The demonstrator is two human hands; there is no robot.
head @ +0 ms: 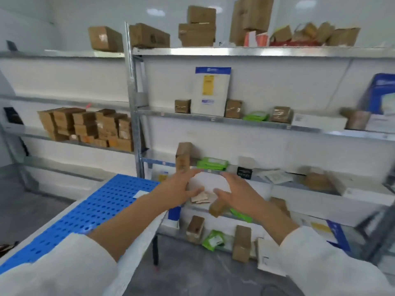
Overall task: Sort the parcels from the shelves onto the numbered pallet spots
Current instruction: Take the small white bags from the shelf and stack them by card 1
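Both arms reach forward toward the metal shelving (pixel 213 119). My left hand (pixel 177 191) and my right hand (pixel 237 193) face each other with fingers spread, a gap between them, and hold nothing. Between and behind the hands lie flat tan packets (pixel 202 197) on a low shelf. A tall brown box (pixel 183 157) stands just above my left fingertips, with a green packet (pixel 212 163) beside it. A blue perforated pallet (pixel 89 210) lies at the lower left under my left forearm, with a white label (pixel 140 194) on it.
Shelves carry many brown boxes (pixel 89 127), green packets (pixel 255 116) and white-and-blue mailers (pixel 211 90). More boxes (pixel 197 26) crowd the top shelf. On the bottom shelf stand boxes (pixel 241 242) and a green packet (pixel 213 240). Grey floor (pixel 192 272) lies below.
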